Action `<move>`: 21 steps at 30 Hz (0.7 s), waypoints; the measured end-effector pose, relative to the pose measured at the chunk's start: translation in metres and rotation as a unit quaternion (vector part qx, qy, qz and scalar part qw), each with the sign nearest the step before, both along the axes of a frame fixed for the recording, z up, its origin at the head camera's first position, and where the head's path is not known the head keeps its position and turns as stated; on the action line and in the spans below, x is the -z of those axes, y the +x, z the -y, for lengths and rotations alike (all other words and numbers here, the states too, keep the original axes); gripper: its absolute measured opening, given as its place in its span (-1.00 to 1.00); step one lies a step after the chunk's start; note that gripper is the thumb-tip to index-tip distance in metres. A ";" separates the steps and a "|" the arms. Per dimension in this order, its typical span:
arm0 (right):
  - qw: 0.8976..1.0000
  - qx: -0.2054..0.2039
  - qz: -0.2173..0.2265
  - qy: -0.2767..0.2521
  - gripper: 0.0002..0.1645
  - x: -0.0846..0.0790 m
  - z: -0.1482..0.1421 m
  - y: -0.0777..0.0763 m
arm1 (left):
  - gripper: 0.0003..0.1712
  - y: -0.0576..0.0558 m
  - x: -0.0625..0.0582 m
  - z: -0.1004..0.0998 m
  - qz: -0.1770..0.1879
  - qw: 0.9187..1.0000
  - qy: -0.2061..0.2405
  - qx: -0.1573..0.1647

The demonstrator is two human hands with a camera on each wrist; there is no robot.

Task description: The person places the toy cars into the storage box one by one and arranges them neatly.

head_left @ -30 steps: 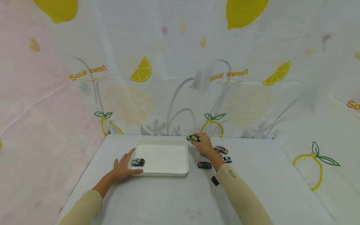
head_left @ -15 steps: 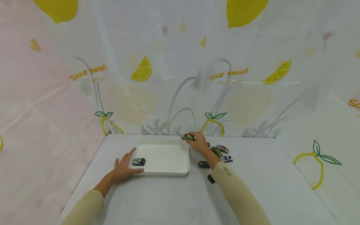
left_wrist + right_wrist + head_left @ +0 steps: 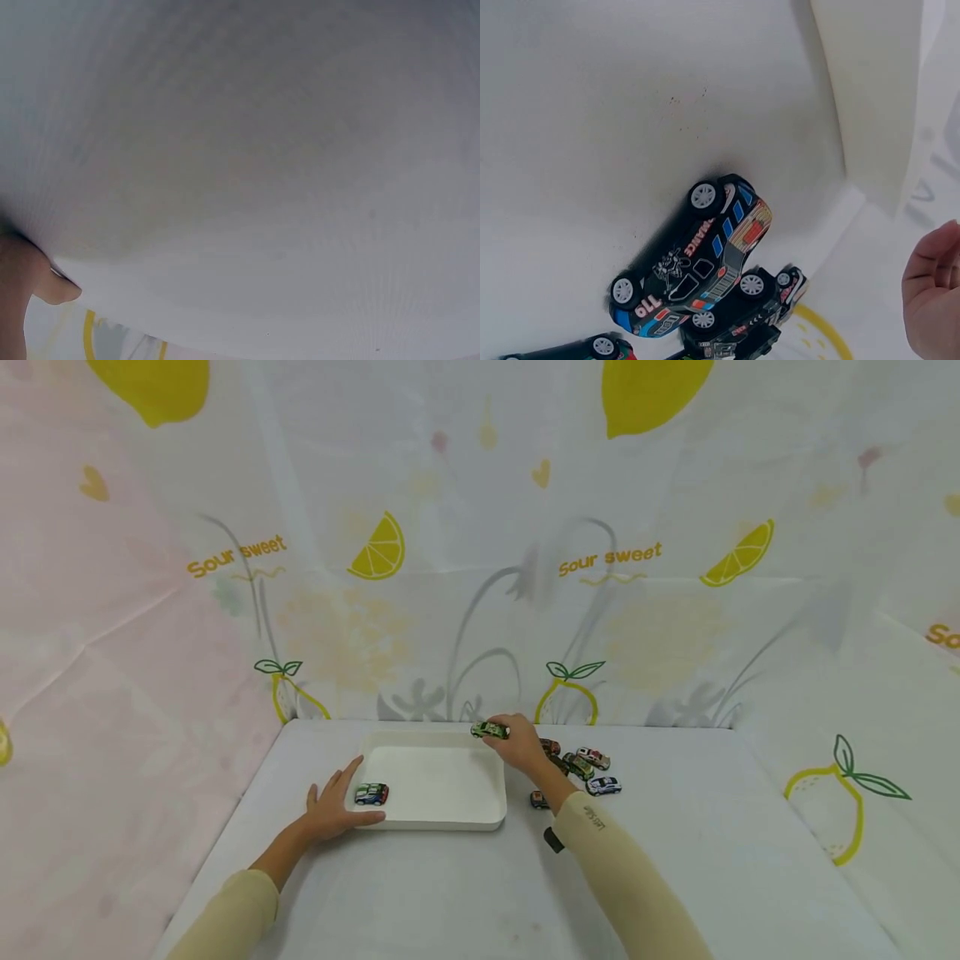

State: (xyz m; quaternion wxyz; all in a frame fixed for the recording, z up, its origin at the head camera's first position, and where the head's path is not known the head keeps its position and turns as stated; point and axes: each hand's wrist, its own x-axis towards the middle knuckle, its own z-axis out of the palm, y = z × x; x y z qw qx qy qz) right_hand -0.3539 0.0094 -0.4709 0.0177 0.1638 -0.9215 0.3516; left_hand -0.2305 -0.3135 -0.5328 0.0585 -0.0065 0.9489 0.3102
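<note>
My right hand (image 3: 521, 747) pinches a green patterned toy car (image 3: 488, 730) above the right back corner of a white tray (image 3: 442, 824). Inside the tray, near its left side, sits a green, white and blue toy car (image 3: 371, 793). With fingers spread, my left hand (image 3: 328, 812) rests at the tray's left edge, its thumb along the front left corner. Only part of the left hand (image 3: 28, 281) shows in the left wrist view. In the right wrist view my right hand (image 3: 934, 296) is cut off at the edge, and its car is out of sight.
Right of the tray lie several toy cars, including a white and blue one (image 3: 603, 786), a red and white one (image 3: 593, 757) and a green one (image 3: 578, 766). A dark car numbered 119 (image 3: 694, 259) lies near the tray wall (image 3: 874, 82). Lemon-printed cloth (image 3: 465, 635) stands behind the table.
My right hand has carried the green toy car leftward, from beside the tray to above its back right corner. The left hand has stayed at the tray's edge.
</note>
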 end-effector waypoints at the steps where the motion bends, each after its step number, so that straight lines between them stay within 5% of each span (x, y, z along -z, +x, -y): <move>1: 1.000 0.000 0.000 0.001 -0.55 0.000 0.001 0.000 | 0.30 0.000 0.000 0.000 0.000 1.000 0.001 0.001; 21: 0.999 -0.045 0.009 0.001 -0.56 0.005 0.022 0.007 | 0.31 0.001 0.003 -0.002 -0.010 1.000 -0.002 -0.010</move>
